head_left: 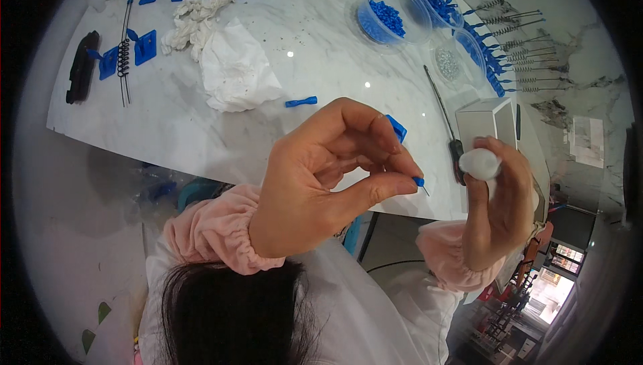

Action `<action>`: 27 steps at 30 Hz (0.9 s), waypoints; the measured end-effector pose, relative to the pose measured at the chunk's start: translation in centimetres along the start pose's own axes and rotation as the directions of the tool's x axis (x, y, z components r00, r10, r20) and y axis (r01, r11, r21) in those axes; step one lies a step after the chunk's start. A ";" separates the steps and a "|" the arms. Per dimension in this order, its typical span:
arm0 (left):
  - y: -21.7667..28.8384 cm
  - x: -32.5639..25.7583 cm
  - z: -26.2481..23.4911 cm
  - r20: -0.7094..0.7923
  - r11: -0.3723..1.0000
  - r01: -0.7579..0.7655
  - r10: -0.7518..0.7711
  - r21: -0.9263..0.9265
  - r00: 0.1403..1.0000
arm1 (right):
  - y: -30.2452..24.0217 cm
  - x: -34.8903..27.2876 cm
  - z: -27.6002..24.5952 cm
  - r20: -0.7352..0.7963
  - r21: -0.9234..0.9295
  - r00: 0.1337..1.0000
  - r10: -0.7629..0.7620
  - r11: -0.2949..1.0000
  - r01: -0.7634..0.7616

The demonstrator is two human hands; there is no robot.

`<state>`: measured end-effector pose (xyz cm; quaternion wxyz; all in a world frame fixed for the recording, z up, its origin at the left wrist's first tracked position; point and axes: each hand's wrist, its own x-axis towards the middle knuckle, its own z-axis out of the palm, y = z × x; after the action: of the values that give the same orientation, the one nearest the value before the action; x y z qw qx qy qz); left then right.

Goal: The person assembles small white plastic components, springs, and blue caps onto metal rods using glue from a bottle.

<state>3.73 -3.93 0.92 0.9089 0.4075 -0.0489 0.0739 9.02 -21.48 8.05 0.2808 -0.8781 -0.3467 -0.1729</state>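
My left hand [335,171] is closed in a pinch, thumb and fingertip on a small blue plastic piece [418,181] from which a thin metal pin sticks out. To its right, my right hand [509,211] is wrapped round a white bottle [480,164], seen end-on, so its full shape is hidden. Behind my left fingers, part of a blue plate-like piece [396,128] shows on the table. A short blue plastic sleeve [301,102] lies beyond my left knuckles. Close to the bottle lies a screwdriver [456,154] with a dark handle, beside a white box [479,124].
Crumpled white tissue [238,67] lies left of centre. Plastic tubs hold small blue parts [385,20] and clear beads [447,63]. Coiled wires [529,60] with blue ends line the right edge. Further left are blue square pieces [145,47] and a black elongated object [82,67].
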 end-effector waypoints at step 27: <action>-3.2 0.7 -6.3 0.195 0.130 -0.222 0.195 0.966 0.961 | 2.2 -3.4 2.6 0.492 0.772 0.846 0.203 0.348 -0.533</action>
<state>5.20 -1.28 -5.51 0.4096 0.8863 -0.0553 0.2090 8.52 -22.99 3.51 0.6708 -0.6668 -0.2135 0.2444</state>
